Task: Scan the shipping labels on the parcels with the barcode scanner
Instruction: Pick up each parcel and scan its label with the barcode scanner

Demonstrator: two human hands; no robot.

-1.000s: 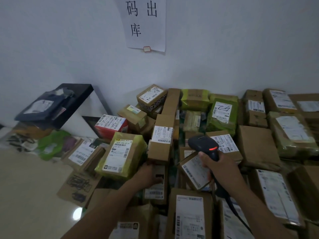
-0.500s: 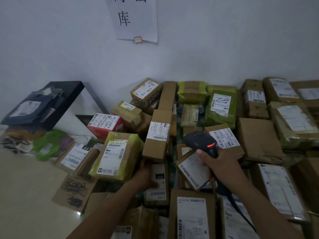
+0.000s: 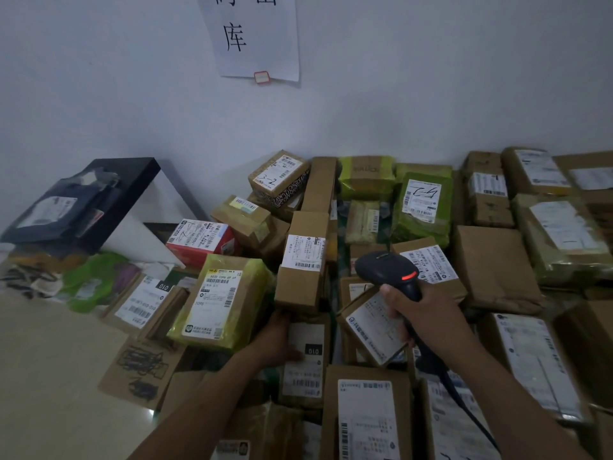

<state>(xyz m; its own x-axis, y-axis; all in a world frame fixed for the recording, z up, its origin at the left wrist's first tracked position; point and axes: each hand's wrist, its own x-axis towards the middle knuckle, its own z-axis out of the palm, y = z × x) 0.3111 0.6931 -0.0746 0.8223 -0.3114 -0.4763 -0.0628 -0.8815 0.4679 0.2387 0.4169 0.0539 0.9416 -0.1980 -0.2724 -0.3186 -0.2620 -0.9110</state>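
A heap of parcels with white shipping labels fills the floor against the wall. My right hand (image 3: 421, 313) grips the handle of a black barcode scanner (image 3: 388, 270), whose red light glows and whose head points left toward a narrow upright brown box (image 3: 303, 260) with a barcode label. My left hand (image 3: 277, 340) holds the lower end of that box, resting against a flat parcel marked 010 (image 3: 306, 356). A yellow-green wrapped parcel (image 3: 220, 302) leans just left of the box. A small tilted brown parcel (image 3: 373, 327) lies under my right hand.
A black shelf (image 3: 109, 190) holding a dark bag stands at the far left, with green bags below it. A paper sign (image 3: 255, 34) hangs on the white wall. Bare floor (image 3: 49, 376) lies at the lower left. The scanner cable (image 3: 464, 403) trails down to the right.
The view has tilted downward a little, so the pile sits higher in frame. Both hands keep their grips; the scanner has edged slightly toward the narrow box.
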